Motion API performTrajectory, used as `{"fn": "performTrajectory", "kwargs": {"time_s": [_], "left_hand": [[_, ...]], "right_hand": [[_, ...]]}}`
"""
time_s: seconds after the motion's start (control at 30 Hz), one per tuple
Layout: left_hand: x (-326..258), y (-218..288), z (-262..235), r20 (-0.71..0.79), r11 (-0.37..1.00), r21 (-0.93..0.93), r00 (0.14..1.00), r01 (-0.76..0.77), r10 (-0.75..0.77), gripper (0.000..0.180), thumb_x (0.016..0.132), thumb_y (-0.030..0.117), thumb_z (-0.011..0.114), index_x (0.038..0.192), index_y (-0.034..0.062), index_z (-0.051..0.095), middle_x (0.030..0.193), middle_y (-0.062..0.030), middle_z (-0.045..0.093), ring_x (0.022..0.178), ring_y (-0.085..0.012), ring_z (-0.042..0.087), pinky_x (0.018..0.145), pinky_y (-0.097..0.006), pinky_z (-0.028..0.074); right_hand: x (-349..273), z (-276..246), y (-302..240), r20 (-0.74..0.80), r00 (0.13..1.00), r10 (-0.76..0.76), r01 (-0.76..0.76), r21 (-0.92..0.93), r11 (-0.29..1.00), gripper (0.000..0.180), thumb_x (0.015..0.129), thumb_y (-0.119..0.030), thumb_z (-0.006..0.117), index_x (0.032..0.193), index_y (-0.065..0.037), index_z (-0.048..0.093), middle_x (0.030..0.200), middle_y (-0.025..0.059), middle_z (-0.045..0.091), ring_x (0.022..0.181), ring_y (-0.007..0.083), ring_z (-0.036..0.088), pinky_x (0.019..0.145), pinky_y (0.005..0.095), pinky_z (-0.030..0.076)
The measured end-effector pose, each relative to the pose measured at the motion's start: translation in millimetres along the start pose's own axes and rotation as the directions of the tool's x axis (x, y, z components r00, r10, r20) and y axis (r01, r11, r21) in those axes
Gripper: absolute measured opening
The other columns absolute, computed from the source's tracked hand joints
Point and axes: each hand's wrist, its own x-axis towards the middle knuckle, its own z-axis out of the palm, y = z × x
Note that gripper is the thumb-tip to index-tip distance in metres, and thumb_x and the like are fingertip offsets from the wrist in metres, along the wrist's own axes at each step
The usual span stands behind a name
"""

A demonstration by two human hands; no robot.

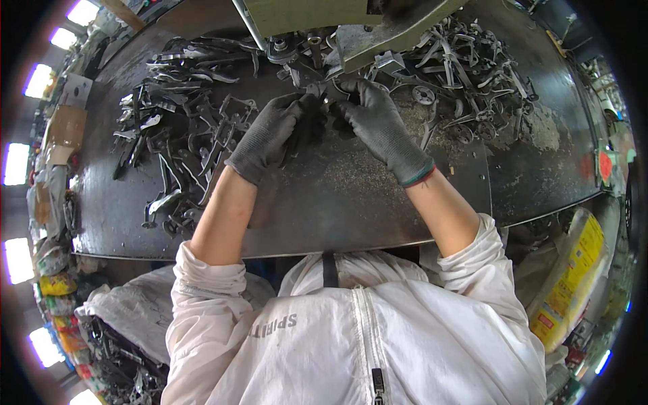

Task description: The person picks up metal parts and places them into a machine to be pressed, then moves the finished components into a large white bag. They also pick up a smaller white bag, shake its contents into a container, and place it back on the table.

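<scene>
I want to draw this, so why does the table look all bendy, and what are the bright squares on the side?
In the head view, the fisheye lens curves the dark metal table toward the rim. The bright squares are lamps, blown out white. The gloved left hand and right hand show clearly, while the small metal parts look slightly soft.

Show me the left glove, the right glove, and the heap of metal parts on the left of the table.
left glove (264, 137), head view, back of the hand
right glove (382, 128), head view, back of the hand
heap of metal parts (177, 128), head view, middle of the pile
</scene>
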Motion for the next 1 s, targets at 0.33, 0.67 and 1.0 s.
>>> {"fn": "performTrajectory", "kwargs": {"time_s": [0.33, 0.67, 1.0], "left_hand": [[-2, 0, 0, -0.009, 0.94, 0.317, 0.992, 0.123, -0.127, 0.042, 0.106, 0.029, 0.052, 0.124, -0.0081, 0.063, 0.098, -0.008, 0.071, 0.09, -0.0132, 0.063, 0.083, -0.031, 0.052], [-66, -2, -52, -0.231, 0.908, 0.383, 0.969, 0.171, -0.086, 0.048, 0.105, 0.038, 0.06, 0.126, -0.0045, 0.065, 0.106, -0.0082, 0.069, 0.096, -0.014, 0.061, 0.089, -0.03, 0.049], [-69, 17, -37, -0.091, 0.984, 0.155, 0.993, 0.083, -0.07, 0.044, 0.105, 0.031, 0.061, 0.134, -0.0025, 0.061, 0.116, -0.0087, 0.069, 0.101, -0.0142, 0.065, 0.087, -0.028, 0.052]], "right_hand": [[-1, -3, -8, 0.179, 0.967, 0.181, -0.207, 0.145, 0.967, 0.024, 0.102, -0.009, 0.064, 0.124, -0.001, 0.065, 0.105, 0.0026, 0.071, 0.085, 0.007, 0.063, 0.076, 0.0267, 0.053], [2, 3, 9, 0.148, 0.962, 0.229, -0.251, 0.157, 0.955, 0.025, 0.102, -0.013, 0.066, 0.123, -0.001, 0.062, 0.098, 0.0041, 0.069, 0.082, 0.0085, 0.066, 0.067, 0.026, 0.06], [-25, -5, -9, 0.233, 0.946, 0.224, -0.291, 0.309, 0.905, 0.028, 0.105, -0.017, 0.062, 0.129, -0.004, 0.061, 0.102, 0.0028, 0.069, 0.083, 0.008, 0.067, 0.069, 0.0248, 0.059]]}}
